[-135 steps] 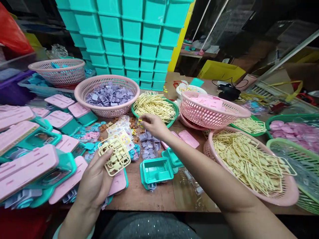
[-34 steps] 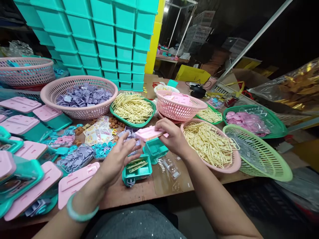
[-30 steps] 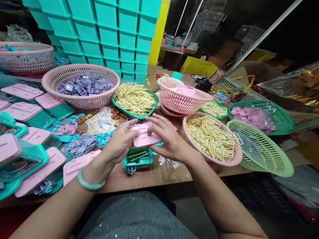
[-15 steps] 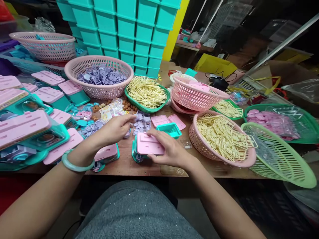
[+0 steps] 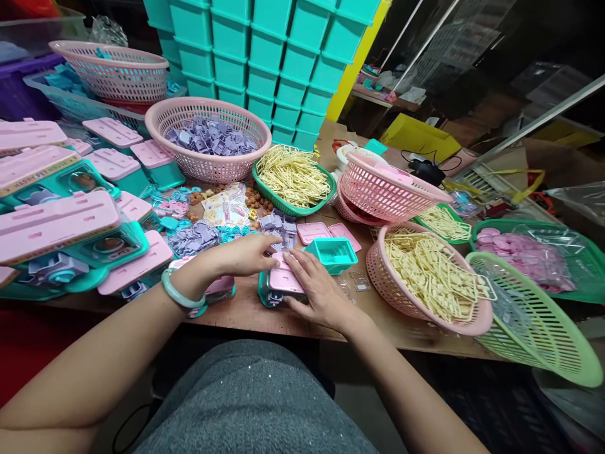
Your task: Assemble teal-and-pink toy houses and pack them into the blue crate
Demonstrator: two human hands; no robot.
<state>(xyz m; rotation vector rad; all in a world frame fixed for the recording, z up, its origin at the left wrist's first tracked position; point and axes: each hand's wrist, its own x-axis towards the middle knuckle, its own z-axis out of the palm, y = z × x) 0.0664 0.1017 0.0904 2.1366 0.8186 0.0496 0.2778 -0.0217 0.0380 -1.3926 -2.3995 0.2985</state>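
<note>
A small teal box [image 5: 266, 297] stands near the table's front edge with a pink lid [image 5: 282, 281] on top. My right hand [image 5: 316, 289] lies over the lid, fingers spread and pressing down. From the left, my left hand [image 5: 242, 255] pinches the lid's far left corner; a green bangle is on that wrist. Just behind the box sit an open empty teal tray [image 5: 333, 252], two loose pink lids [image 5: 314, 232] and a heap of purple pieces [image 5: 278, 226].
Closed pink-lidded teal boxes [image 5: 61, 227] crowd the left. Behind are a pink basket of purple pieces [image 5: 208, 165] and a green tray of cream sprues [image 5: 265, 183]. At right stand a pink basket of cream sprues [image 5: 454, 320] and a green basket [image 5: 534, 318]. Stacked teal bins [image 5: 265, 57] rise at the back.
Both hands brought the pink lid down onto the teal box. My left hand then went to the purple heap and has come back to the lid's corner; my right hand stayed on top.
</note>
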